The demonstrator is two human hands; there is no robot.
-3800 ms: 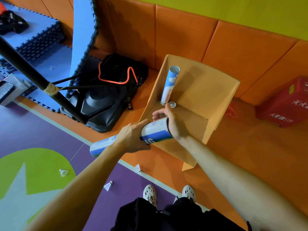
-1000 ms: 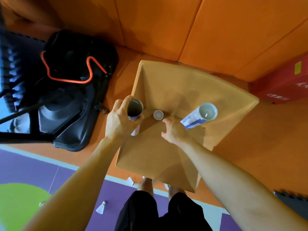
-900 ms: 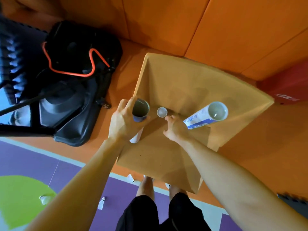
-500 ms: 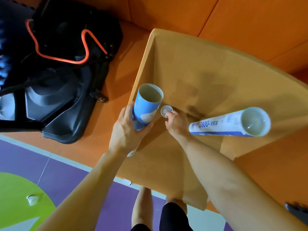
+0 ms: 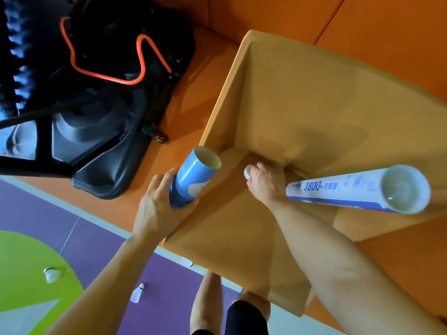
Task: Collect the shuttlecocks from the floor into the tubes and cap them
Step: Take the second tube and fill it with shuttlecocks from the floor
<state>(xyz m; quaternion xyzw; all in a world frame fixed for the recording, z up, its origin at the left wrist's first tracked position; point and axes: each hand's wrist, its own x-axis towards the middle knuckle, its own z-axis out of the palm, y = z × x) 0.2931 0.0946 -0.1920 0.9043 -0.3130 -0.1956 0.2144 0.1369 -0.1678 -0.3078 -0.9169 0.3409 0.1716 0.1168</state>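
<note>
My left hand point(image 5: 157, 209) grips a blue shuttlecock tube point(image 5: 193, 177) near its lower part, at the left edge of a wooden chair-like box point(image 5: 302, 97). The tube's open mouth points up and it looks empty at the top. My right hand point(image 5: 263, 182) is down at the inner corner of the seat, fingers closed on a small white cap point(image 5: 247, 171). A second, white and blue tube point(image 5: 358, 189) rises from just beside my right wrist, open end towards me. Two shuttlecocks point(image 5: 52, 274) point(image 5: 137, 292) lie on the floor at lower left.
A black weighted base with an orange cord point(image 5: 101, 97) and a black pole sits left of the box. Orange padded wall point(image 5: 266, 15) runs behind. My legs point(image 5: 210, 305) stand under the box's front edge, where a small white scrap point(image 5: 188, 263) lies on the purple floor.
My head has dropped closer to the box. My left hand tilted the blue tube's mouth rightwards. My right hand's fingers closed around the white cap and tipped it up off the seat.
</note>
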